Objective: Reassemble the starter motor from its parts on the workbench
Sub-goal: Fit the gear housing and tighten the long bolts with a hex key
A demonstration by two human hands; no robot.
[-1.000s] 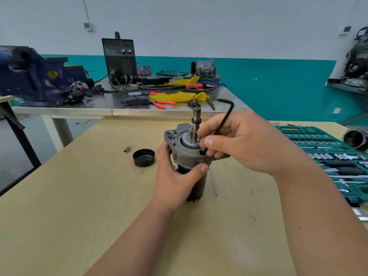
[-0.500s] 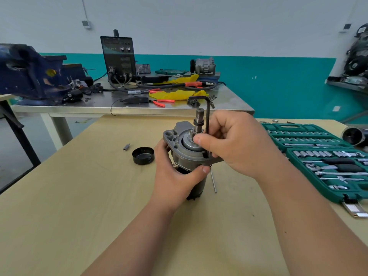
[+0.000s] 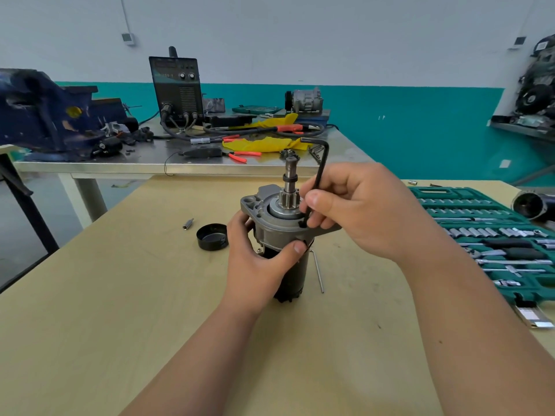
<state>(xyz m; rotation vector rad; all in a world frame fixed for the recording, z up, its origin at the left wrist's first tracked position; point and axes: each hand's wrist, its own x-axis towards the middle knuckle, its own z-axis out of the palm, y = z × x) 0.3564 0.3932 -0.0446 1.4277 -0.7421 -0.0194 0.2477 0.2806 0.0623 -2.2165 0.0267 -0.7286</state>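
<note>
The starter motor (image 3: 271, 223) stands upright on the wooden workbench (image 3: 120, 295), its pinion shaft (image 3: 290, 178) pointing up. My left hand (image 3: 258, 262) grips the grey housing and black body from the left, thumb across the front. My right hand (image 3: 363, 208) pinches a black hex key (image 3: 319, 166), whose long leg runs down to the housing flange at the front right while the short leg points left at the top. A long thin bolt (image 3: 318, 270) lies on the bench just right of the motor.
A black round cap (image 3: 211, 236) and a small silver bit (image 3: 188, 224) lie left of the motor. An open green socket set (image 3: 492, 235) fills the right side. A dark cylindrical part (image 3: 531, 205) lies beyond it. A cluttered steel table (image 3: 90, 166) stands behind.
The hex key has turned: its short leg pointed right a second ago and now points left. My left hand keeps its hold on the motor. The view has shifted slightly.
</note>
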